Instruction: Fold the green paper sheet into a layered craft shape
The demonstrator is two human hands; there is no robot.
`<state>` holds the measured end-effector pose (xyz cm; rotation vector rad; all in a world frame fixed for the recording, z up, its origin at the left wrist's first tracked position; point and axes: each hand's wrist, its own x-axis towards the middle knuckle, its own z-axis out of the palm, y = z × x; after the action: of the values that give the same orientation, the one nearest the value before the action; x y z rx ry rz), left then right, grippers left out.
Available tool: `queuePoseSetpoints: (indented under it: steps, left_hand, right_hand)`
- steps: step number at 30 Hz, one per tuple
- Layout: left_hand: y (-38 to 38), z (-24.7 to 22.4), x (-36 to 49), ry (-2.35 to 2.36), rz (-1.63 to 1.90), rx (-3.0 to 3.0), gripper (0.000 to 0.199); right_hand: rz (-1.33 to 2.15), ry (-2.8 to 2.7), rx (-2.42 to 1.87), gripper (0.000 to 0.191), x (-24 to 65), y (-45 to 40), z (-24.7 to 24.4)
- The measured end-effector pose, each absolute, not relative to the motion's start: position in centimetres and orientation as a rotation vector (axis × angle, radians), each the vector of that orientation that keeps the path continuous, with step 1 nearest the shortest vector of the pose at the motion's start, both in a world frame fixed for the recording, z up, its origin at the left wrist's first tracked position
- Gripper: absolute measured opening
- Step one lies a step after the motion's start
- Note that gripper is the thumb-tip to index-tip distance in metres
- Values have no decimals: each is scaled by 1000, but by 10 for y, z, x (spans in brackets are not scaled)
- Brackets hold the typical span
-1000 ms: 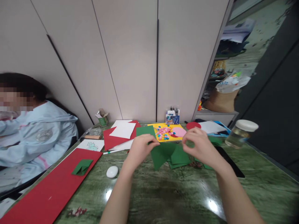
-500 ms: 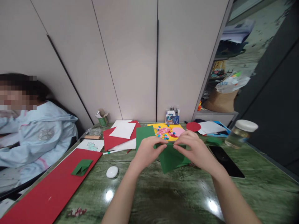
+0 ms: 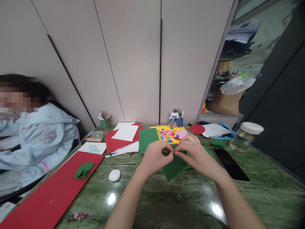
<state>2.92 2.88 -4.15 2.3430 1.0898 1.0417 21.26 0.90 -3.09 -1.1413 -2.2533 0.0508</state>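
Observation:
Both my hands meet over the middle of the table. My left hand [image 3: 157, 157] pinches the upper edge of a green sheet of paper [image 3: 173, 168] between thumb and fingertips. Close beside it, my right hand [image 3: 194, 156] pinches the same edge, its fingertips almost touching the left ones. The sheet hangs down below the fingers, tilted, with one corner pointing towards me. Just behind the hands lies another green sheet [image 3: 148, 140]. A yellow sheet [image 3: 154, 128] there carries pink and blue beads [image 3: 168, 135] and a pink paper circle [image 3: 181, 133].
A black phone [image 3: 231, 165] and a lidded jar [image 3: 245, 138] are at the right. On the left are a white oval object [image 3: 114, 175] and a long red sheet [image 3: 52, 187] with a folded green piece [image 3: 84, 170]. A person [image 3: 43, 136] sits at far left.
My two hands have come closer together along the paper's edge, and the left has shifted right and slightly down. The green sheet's lower corner sits a little lower.

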Motion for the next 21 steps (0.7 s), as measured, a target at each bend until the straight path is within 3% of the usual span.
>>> queuePoseSetpoints:
  steps: [21]
  left_hand:
    - [35, -38, 9, 1217, 997, 2305, 9]
  right_hand:
    - [77, -2249, -1182, 14, 230, 9, -24]
